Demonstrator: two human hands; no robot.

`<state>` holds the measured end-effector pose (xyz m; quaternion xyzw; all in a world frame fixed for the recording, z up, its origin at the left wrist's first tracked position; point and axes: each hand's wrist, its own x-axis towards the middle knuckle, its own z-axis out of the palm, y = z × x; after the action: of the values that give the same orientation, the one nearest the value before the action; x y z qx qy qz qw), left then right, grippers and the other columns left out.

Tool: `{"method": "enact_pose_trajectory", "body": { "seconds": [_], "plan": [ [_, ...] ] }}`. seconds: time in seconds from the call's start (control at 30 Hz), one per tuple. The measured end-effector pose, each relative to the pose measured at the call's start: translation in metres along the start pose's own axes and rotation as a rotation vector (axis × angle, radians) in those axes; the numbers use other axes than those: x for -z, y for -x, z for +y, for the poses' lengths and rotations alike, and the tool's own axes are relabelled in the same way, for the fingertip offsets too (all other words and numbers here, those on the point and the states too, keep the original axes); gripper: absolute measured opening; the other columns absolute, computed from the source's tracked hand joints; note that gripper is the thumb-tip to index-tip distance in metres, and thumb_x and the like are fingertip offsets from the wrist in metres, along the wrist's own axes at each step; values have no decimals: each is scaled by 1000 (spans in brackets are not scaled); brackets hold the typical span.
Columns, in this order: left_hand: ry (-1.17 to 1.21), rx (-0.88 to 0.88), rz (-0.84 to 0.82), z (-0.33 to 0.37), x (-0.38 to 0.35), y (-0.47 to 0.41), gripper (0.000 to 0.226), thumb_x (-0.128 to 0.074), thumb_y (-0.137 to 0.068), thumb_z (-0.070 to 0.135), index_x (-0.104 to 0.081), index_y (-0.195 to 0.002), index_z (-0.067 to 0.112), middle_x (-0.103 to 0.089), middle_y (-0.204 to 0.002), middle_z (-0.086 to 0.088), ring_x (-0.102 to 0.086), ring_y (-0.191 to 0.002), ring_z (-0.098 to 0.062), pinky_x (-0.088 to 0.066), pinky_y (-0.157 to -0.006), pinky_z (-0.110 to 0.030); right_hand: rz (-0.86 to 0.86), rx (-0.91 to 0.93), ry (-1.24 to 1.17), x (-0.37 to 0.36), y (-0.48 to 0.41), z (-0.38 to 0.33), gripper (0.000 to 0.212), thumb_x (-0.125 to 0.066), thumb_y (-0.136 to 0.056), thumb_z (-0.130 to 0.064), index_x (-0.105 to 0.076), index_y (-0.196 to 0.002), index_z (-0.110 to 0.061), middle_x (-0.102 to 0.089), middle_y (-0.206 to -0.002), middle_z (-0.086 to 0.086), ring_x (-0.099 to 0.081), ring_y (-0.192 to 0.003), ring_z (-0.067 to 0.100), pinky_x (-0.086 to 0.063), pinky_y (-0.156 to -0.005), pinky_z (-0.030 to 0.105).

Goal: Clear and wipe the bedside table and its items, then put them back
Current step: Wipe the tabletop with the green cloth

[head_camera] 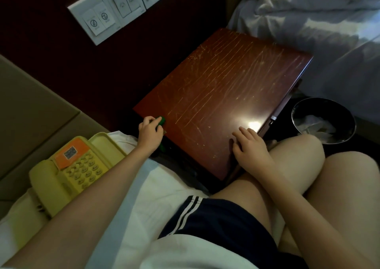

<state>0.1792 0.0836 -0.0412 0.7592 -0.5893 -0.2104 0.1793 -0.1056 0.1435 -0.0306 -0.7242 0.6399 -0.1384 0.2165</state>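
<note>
The bedside table [222, 95] has a scratched reddish-brown top with nothing standing on it except a small green thing [162, 121] at its near left corner. My left hand [149, 133] curls its fingers round that green thing at the table's edge. My right hand [249, 145] lies flat with spread fingers on the table's near right corner. A yellow telephone [72, 168] with an orange sticker sits on the white bedding to my left.
A round bin [323, 119] with a liner stands on the dark floor right of the table. White switch panels [107, 11] are on the dark wall behind. A rumpled white bed [308, 21] lies at the upper right. My bare knees [298, 165] are close to the table.
</note>
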Motion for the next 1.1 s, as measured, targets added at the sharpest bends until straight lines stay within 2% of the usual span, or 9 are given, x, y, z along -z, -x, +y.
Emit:
{"method": "enact_pose_trajectory", "body": {
  "seconds": [0.07,0.23,0.4,0.57,0.77,0.87,1.0,1.03,1.1],
  "plan": [
    [-14,-29,-20,5,-5,12,39,-41,-100,15,-47,-138,9,-39,-134,-8,-30,-126,-26,-33,-103,-34,-69,-10,51,2,4,1,51,-32,-94,-34,-41,-139,-13,-34,-148,9,-25,-137,29,-22,-112,41],
    [-41,-79,-38,21,-27,51,40,-40,-100,13,-45,-139,9,-39,-135,-10,-30,-125,-26,-29,-100,-29,-261,4,164,5,19,-2,68,-45,-93,-42,-15,-150,-20,-8,-158,4,-2,-145,27,-6,-117,42],
    [-42,-119,-33,35,-44,83,40,-42,-99,11,-46,-138,9,-40,-136,-8,-32,-125,-24,-27,-96,-22,-305,-40,129,11,34,5,88,-56,-86,-49,-4,-150,-19,-4,-158,3,-1,-145,27,-5,-116,42],
    [28,-111,-23,42,-53,106,39,-50,-95,7,-53,-133,11,-45,-132,-8,-38,-123,-25,-33,-101,-29,-362,-109,81,10,44,11,100,-59,-83,-53,9,-150,-22,9,-158,5,5,-145,27,-5,-116,45],
    [99,-121,-94,50,-59,128,38,-56,-91,3,-59,-127,13,-49,-128,-3,-44,-120,-20,-38,-104,-30,-315,-88,107,-3,56,-4,103,-55,-82,-61,13,-149,-21,12,-157,7,6,-144,28,-5,-117,44],
    [102,-149,-59,48,-47,121,37,-56,-90,4,-58,-126,10,-52,-127,-4,-47,-119,-19,-39,-103,-28,-276,-50,151,-7,53,-7,101,-53,-83,-62,13,-149,-20,10,-158,7,7,-145,27,-4,-117,44],
    [150,-57,64,43,-17,92,24,-55,-90,5,-53,-113,12,-56,-110,-4,-56,-100,-21,-44,-81,-26,-249,-82,172,-5,43,-2,106,-54,-81,-63,13,-149,-18,9,-157,9,8,-144,28,-1,-116,44],
    [137,-50,86,40,-12,83,25,-55,-90,5,-53,-115,12,-56,-112,-5,-55,-102,-21,-44,-82,-27,-247,-94,192,-5,41,-2,107,-55,-80,-64,13,-148,-17,9,-157,10,8,-144,28,-1,-116,45],
    [71,-61,106,34,-6,65,33,-53,-92,6,-54,-125,11,-54,-125,-6,-50,-115,-23,-42,-96,-32,-232,-134,258,-6,38,-5,111,-54,-78,-68,12,-149,-14,8,-157,13,7,-144,31,1,-116,46]
  ]
}}
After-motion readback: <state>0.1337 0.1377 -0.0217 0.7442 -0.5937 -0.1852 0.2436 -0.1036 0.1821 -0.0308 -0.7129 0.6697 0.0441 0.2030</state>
